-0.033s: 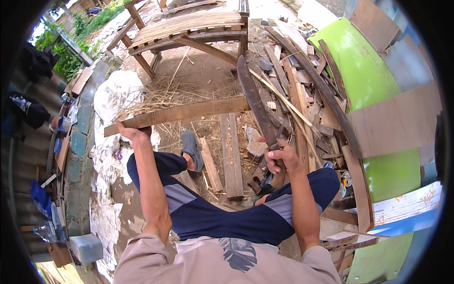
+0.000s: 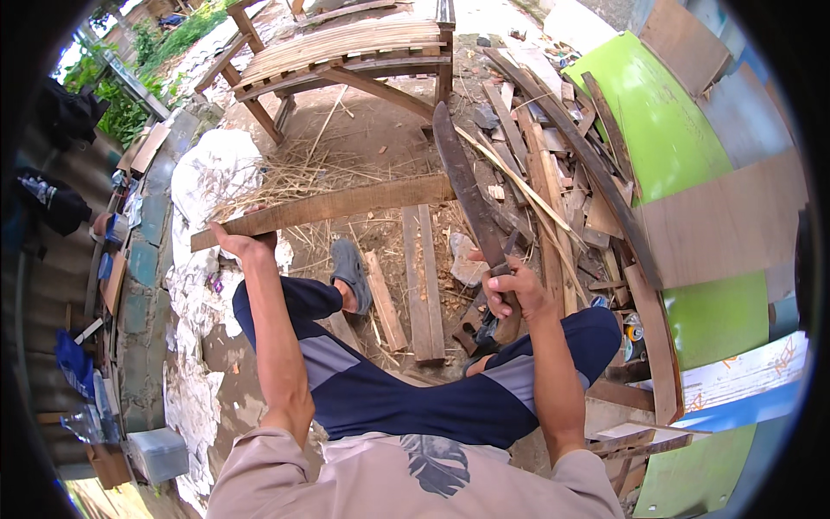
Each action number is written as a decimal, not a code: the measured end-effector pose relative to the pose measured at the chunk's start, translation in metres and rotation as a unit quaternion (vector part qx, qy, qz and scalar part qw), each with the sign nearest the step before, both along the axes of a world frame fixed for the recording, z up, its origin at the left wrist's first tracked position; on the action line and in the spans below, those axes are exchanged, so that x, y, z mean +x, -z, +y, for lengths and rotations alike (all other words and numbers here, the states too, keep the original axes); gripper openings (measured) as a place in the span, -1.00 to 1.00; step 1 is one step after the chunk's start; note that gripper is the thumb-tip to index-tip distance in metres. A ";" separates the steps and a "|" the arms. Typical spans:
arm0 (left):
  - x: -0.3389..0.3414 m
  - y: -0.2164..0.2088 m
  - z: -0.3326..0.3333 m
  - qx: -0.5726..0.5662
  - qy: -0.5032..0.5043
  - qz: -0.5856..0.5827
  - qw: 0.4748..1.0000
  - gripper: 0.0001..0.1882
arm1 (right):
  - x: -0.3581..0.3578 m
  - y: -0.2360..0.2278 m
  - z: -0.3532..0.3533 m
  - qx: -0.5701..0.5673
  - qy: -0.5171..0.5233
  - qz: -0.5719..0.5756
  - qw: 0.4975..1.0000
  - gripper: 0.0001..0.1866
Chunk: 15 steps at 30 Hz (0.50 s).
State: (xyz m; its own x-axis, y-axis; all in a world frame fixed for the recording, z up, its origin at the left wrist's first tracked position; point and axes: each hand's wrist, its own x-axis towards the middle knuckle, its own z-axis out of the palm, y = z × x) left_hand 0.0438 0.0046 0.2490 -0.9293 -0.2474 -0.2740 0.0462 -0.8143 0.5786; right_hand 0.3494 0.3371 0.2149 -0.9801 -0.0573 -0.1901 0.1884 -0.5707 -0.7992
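A long wooden board (image 2: 346,203) stretches across in front of me, raised above the ground. My left hand (image 2: 246,240) is closed round its left end. My right hand (image 2: 521,290) grips the handle of a machete (image 2: 464,173), whose dark, broad blade points up and away to the left. The blade passes just at the board's right end; whether the two touch I cannot tell. Below the board, two narrow planks (image 2: 423,285) lie side by side on the ground, with a shorter wood piece (image 2: 386,303) to their left, beside my grey clog (image 2: 349,275).
A slatted wooden bench (image 2: 346,56) stands at the far side. Scrap timber (image 2: 553,173) lies heaped on the right, next to green panels (image 2: 657,112). Dry strips (image 2: 303,177) litter the dirt. White sacking (image 2: 212,173) and a low block wall (image 2: 138,303) run along the left.
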 end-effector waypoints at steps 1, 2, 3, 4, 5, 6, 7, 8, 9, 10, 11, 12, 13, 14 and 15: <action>-0.004 0.005 -0.003 0.002 0.004 0.009 1.000 -0.35 | -0.001 0.001 0.001 0.002 -0.007 -0.007 1.000 -0.38; -0.009 0.010 -0.006 0.003 0.008 0.019 1.000 -0.34 | -0.003 0.002 0.002 0.003 -0.013 -0.015 1.000 -0.40; -0.015 0.014 -0.008 0.002 0.012 0.024 1.000 -0.33 | -0.005 0.002 0.004 0.005 -0.020 -0.022 1.000 -0.41; -0.016 0.016 -0.010 0.000 0.016 0.026 1.000 -0.32 | -0.004 0.002 0.005 0.013 -0.023 -0.030 0.999 -0.43; -0.016 0.018 -0.011 -0.002 0.019 0.027 0.999 -0.32 | -0.003 0.001 0.005 0.020 -0.026 -0.038 0.999 -0.44; -0.017 0.021 -0.012 -0.002 0.011 0.015 1.000 -0.31 | -0.003 0.002 0.006 0.028 -0.030 -0.046 0.998 -0.46; -0.016 0.020 -0.012 -0.017 0.000 0.015 1.000 -0.31 | -0.002 0.004 0.009 0.069 -0.024 -0.063 0.995 -0.48; -0.016 0.018 -0.011 -0.032 -0.012 0.016 0.999 -0.30 | 0.000 0.009 0.014 0.111 -0.018 -0.079 0.991 -0.50; -0.015 0.018 -0.011 -0.046 -0.024 0.016 0.999 -0.30 | 0.001 0.015 0.020 0.152 -0.014 -0.095 0.984 -0.53; -0.015 0.016 -0.014 -0.049 -0.028 0.029 0.998 -0.30 | 0.002 0.021 0.027 0.239 0.015 -0.133 0.962 -0.55; -0.015 0.016 -0.016 -0.052 -0.032 0.041 0.997 -0.30 | 0.004 0.030 0.035 0.323 0.044 -0.170 0.930 -0.57; -0.014 0.016 -0.019 -0.055 -0.036 0.053 0.996 -0.30 | 0.007 0.040 0.043 0.405 0.071 -0.205 0.888 -0.60; -0.017 0.020 -0.021 -0.060 -0.036 0.055 0.996 -0.31 | 0.010 0.057 0.049 0.506 0.119 -0.211 0.828 -0.62; -0.021 0.025 -0.023 -0.065 -0.039 0.059 0.995 -0.31 | 0.013 0.076 0.053 0.599 0.164 -0.210 0.755 -0.65; -0.023 0.030 -0.025 -0.071 -0.041 0.062 0.995 -0.32 | 0.013 0.087 0.054 0.682 0.207 -0.204 0.671 -0.67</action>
State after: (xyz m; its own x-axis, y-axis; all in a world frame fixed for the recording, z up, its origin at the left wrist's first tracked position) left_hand 0.0207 -0.0209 0.2188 -0.9286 -0.3525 -0.1160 0.1876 -0.7156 0.6728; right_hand 0.3619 0.3914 0.1281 -0.7084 0.7043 -0.0464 0.6021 0.5687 -0.5605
